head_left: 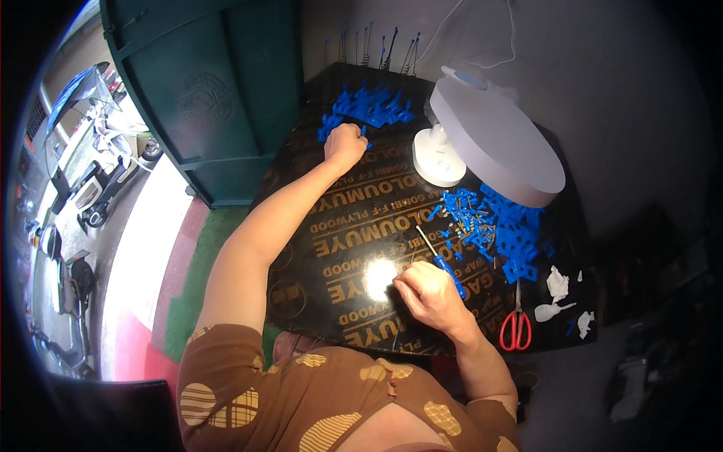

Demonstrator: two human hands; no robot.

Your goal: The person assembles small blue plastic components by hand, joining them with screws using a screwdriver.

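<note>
Blue pieces (pixel 373 105): handling cautions

Location: the blue pieces lie in a loose heap beyond and left of the screwdriver (pixel 450 276), near the far corner of the table (pixel 324 294).

Left hand (pixel 346 147): at the near side of the heap, beyond the screwdriver's tip; fingers curled inward. Whether a piece is pinched cannot be told.

Right hand (pixel 431 295): just left of the screwdriver's handle; fingers bent and bunched. Whether it grasps anything cannot be told.

Caution 1: a wide sweep of the left hand could push pieces over the edge, because the heap lies close to it.

Caution 2: a sideways shift of the right hand could roll the screwdriver into the small parts (pixel 467 215) to its right, scattering them among the flat blue parts (pixel 516 230).

Caution 3: the right forearm could catch the scissors (pixel 516 331), nearer and right of the screwdriver, since their handles face the person.
</note>
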